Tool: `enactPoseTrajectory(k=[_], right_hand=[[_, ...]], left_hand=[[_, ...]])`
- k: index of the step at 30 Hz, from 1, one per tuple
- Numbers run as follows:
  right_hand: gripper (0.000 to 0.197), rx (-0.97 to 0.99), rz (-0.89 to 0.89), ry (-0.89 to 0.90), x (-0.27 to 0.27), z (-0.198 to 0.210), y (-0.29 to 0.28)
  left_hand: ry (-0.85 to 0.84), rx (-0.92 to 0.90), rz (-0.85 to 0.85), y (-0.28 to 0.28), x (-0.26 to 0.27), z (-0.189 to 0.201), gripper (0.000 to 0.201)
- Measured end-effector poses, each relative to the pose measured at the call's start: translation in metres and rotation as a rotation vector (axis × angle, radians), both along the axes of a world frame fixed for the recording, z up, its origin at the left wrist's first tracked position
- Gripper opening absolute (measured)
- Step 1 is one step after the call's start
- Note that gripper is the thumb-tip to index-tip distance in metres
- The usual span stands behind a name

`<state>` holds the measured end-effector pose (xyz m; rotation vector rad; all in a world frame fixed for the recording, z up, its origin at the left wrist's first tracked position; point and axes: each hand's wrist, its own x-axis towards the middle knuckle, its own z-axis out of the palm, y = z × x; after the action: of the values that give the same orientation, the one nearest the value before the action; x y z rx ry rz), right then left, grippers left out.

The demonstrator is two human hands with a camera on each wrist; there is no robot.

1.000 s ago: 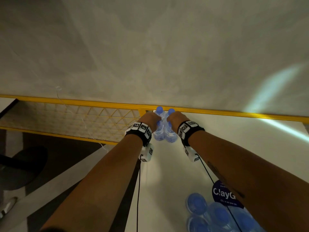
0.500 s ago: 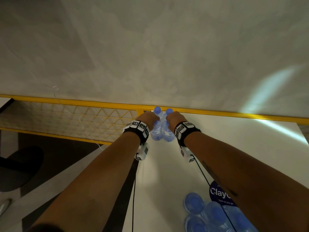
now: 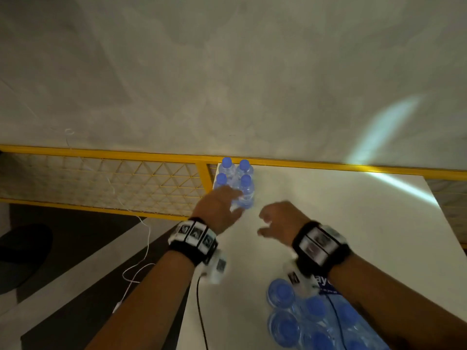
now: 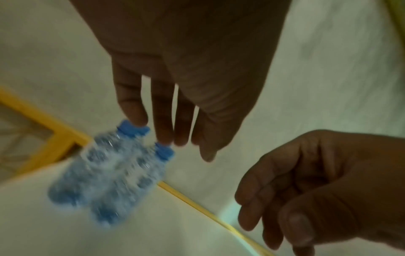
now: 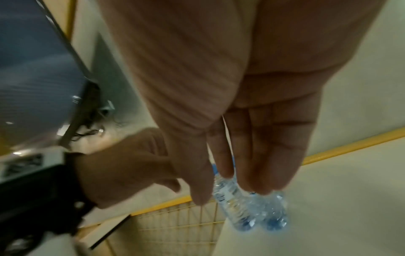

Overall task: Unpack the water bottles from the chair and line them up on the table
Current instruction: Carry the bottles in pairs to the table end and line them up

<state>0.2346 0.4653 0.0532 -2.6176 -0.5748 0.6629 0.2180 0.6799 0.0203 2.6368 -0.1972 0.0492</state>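
Several clear water bottles (image 3: 236, 181) with blue caps stand bunched at the far left corner of the white table (image 3: 341, 210). My left hand (image 3: 219, 210) hovers just in front of them with straight fingers (image 4: 164, 112) and holds nothing. My right hand (image 3: 280, 221) is to the right of it, above the table, fingers loosely bent and empty. The bottles (image 4: 114, 173) look blurred in the left wrist view, and they (image 5: 247, 207) show past my right fingertips in the right wrist view. A wrapped pack of more bottles (image 3: 303, 314) lies under my right forearm.
A yellow mesh rail (image 3: 126, 183) runs along the table's far edge and off to the left. A white cable (image 3: 141, 248) hangs over the dark floor on the left. A black round object (image 3: 22, 248) sits at the far left. A grey wall (image 3: 227, 72) is behind.
Both hands have let go of the two bottles they held at the far corner and pulled back toward me. Those bottles now stand with the others.
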Motion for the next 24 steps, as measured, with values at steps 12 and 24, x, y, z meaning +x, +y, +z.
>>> enactPoseTrajectory(k=[12,24], right_hand=[[0.034,-0.246,0.24,0.091,-0.193,-0.014,-0.05],[0.019,-0.158,0.165,-0.093,-0.138,-0.017,-0.044]], left_hand=[[0.436,0.069,-0.415,-0.111,-0.131,-0.016,0.031],[0.314,0.258,-0.307,-0.107,-0.048,0.021,0.031]])
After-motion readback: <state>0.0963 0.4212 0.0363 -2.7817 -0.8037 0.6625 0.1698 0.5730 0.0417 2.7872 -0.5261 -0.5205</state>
